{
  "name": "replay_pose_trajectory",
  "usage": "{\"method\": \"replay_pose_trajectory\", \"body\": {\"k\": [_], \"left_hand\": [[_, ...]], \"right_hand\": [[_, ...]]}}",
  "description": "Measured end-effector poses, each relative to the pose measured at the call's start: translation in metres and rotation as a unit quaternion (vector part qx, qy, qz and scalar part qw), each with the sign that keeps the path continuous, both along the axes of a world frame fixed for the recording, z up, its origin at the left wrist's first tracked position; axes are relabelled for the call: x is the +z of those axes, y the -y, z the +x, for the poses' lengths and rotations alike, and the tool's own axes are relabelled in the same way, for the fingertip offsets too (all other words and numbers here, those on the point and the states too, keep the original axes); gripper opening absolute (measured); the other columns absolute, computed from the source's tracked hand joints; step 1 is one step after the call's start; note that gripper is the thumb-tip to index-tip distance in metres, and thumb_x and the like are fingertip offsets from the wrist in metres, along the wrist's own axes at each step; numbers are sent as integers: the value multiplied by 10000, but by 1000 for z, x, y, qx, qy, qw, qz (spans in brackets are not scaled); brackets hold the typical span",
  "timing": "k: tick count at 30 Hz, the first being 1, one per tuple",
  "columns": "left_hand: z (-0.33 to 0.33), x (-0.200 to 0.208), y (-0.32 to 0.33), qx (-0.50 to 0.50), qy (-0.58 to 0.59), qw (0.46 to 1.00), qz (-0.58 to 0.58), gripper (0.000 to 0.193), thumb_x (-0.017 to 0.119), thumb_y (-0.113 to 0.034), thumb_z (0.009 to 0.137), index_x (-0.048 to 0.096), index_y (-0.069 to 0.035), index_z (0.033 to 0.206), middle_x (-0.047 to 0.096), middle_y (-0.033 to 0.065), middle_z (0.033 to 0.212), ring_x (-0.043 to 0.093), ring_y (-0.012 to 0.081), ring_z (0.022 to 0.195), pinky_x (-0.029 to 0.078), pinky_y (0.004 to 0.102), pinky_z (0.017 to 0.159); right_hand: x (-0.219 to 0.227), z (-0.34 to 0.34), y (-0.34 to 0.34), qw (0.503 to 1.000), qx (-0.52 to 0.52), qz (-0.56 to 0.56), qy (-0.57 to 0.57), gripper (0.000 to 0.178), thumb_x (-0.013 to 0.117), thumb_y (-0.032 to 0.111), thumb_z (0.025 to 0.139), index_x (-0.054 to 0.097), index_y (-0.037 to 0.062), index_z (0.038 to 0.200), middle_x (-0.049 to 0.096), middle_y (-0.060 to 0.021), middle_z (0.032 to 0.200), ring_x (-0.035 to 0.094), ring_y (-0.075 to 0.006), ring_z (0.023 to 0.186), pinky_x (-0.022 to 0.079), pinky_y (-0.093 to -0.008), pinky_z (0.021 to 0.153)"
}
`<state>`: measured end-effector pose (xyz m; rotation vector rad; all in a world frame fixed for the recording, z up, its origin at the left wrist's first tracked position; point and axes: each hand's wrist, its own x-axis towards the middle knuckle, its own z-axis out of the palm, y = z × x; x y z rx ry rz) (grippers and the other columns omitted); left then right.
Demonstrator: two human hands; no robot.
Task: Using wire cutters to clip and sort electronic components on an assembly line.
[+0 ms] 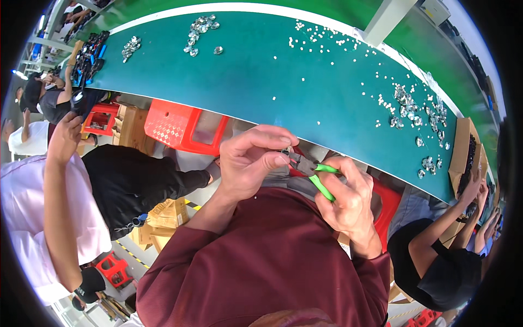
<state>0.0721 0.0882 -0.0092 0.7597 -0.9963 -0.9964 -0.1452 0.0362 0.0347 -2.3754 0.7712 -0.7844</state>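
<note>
The pliers (304, 165) sit in the right hand (348, 200), just in front of the torso, with their long axis slanting across the gap between the 2 hands. The blunt head points away from the right palm, up and leftward to the left fingertips; the 2 green handles run back the other way, into the right fingers. The right hand is curled around these handles, which stand spread apart. The left hand (245, 163) is nearly closed in a pinch, thumb and forefinger tips holding a small part (287, 150) at the plier tips; it is too small to tell its shape, and I cannot tell whether the jaws bite on it.

The plier head is dull grey metal, stubby and tapered; the handles are smooth, bright green and gently bowed. Just beyond the grip lies the flat, matte green tabletop (234, 71). Farther out and right of the grip, shiny, clear, rounded pieces (406, 103) lie in loose heaps, with tiny white blocky bits (327, 41) scattered beyond the grip. Left of the grip is a red stool (171, 122) with a patterned seat. Nearer than the grip, a maroon cloth top (261, 261) falls in soft folds.
</note>
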Motion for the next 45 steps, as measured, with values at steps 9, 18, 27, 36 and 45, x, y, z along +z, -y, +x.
{"method": "replay_pose_trajectory", "body": {"k": [9,18,27,36,45], "left_hand": [[5,-3,4,-3,-7,1000,-23,214,742,42,873,680,24,1077,688,228,1113,688,271,1023,579,388,880],[0,-2,-4,-44,-77,996,27,223,686,127,881,664,29,1080,650,197,1171,676,187,959,590,301,799],[5,0,-2,-40,-58,997,-17,227,737,51,878,683,-10,1089,668,205,1159,673,233,1059,570,338,893],[11,2,-1,-34,-70,997,-18,227,742,52,874,699,-20,1085,675,206,1154,675,235,1051,564,340,891],[13,1,-4,-31,-61,998,-5,210,753,33,872,707,-19,1070,684,202,1139,676,237,1035,559,340,873]], "right_hand": [[-1,2,5,1000,7,-15,5,256,720,10,637,710,13,893,628,-112,978,639,-274,692,523,-378,612],[10,7,-1,1000,-5,-7,-27,227,698,-2,643,721,-3,869,634,-133,929,648,-299,710,532,-393,641],[5,13,0,999,8,-41,6,236,656,-4,607,711,-11,836,629,-128,872,625,-289,648,502,-374,592],[6,18,3,999,6,-49,18,264,646,-6,595,723,-1,849,637,-120,886,628,-290,661,504,-375,608],[6,18,0,999,1,-47,15,267,645,2,583,726,5,837,640,-116,889,630,-294,669,507,-380,619]]}}
